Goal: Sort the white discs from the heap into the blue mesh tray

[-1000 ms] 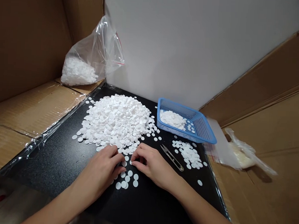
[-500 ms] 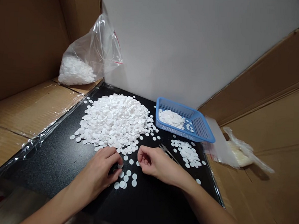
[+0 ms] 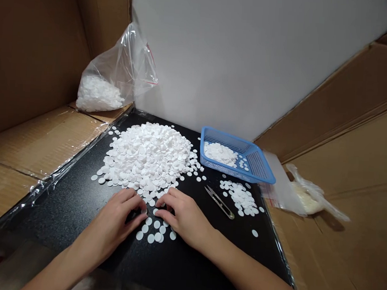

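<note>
My left hand (image 3: 121,212) is curled at the near edge of a large pile of white round discs (image 3: 147,155). A single white disc (image 3: 143,211) shows between its thumb and fingertips. Facing it, my right hand (image 3: 183,213) reaches in from the right with thumb and index finger apart. One loose disc (image 3: 155,212) lies by those fingertips, and I see nothing gripped there. Several more loose discs (image 3: 158,237) lie flat on the black tabletop (image 3: 187,266) below and between both hands. The right hand's other fingers are partly hidden.
Thread snips (image 3: 219,202) lie right of my hands, beside a smaller group of discs (image 3: 242,199). Behind is a blue basket (image 3: 257,165) partly filled with discs. Plastic bags stand at back left (image 3: 100,92) and right (image 3: 309,198). Cardboard (image 3: 44,141) borders the table.
My right hand has moved left and its fingers have opened, uncovering the snips. My left hand has shifted slightly left with the disc. Another loose disc now shows near the left thumb.
</note>
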A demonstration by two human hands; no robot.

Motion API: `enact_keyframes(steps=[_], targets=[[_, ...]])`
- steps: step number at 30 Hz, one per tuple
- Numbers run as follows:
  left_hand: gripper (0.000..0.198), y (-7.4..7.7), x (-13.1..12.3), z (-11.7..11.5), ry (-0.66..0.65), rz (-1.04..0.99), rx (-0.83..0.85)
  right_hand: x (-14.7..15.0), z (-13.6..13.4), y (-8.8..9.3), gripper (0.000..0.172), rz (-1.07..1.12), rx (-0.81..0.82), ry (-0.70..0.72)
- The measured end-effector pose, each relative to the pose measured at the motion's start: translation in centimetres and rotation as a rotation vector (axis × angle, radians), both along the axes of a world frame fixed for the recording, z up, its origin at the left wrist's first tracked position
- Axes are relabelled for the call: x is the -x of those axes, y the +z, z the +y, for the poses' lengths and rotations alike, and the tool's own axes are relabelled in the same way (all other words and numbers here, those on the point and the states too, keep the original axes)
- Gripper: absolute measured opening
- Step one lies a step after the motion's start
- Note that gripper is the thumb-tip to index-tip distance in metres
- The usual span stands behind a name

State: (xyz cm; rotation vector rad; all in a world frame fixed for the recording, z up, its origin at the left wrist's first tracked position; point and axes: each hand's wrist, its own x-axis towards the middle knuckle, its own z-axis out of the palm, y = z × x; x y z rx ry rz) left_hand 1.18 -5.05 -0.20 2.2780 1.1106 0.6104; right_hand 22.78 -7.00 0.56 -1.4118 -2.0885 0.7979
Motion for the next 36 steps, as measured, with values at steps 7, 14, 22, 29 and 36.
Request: enact_keyframes(steps=[7,14,22,29,36], targets=[[0.006,0.1,-1.2,0.9,0.0,0.023,-0.055,0.7,0.1,0.6,0.02,0.04,0.115,-0.05],[0.011,-0.8,-1.8,1.1,-0.013,0.037,-0.11,0.6,0.2,0.7,0.017,0.022,0.137,-0.065],[0.017,0.0,-1.8,1.1,-0.033,-0.009,-0.066,-0.7,0.1,2.2,0.016,-0.004,0.092,-0.106],[0.019,1.1,-0.3,0.3,-0.096,-0.019,0.136,-14.0,-0.2,3.6,0.011,-0.366,0.174,-0.568],[0.016,0.0,1.2,-0.1,0.014,-0.061,0.032,-19.5,-2.8,2.1,0.016,-0.547,0.096,-0.898]])
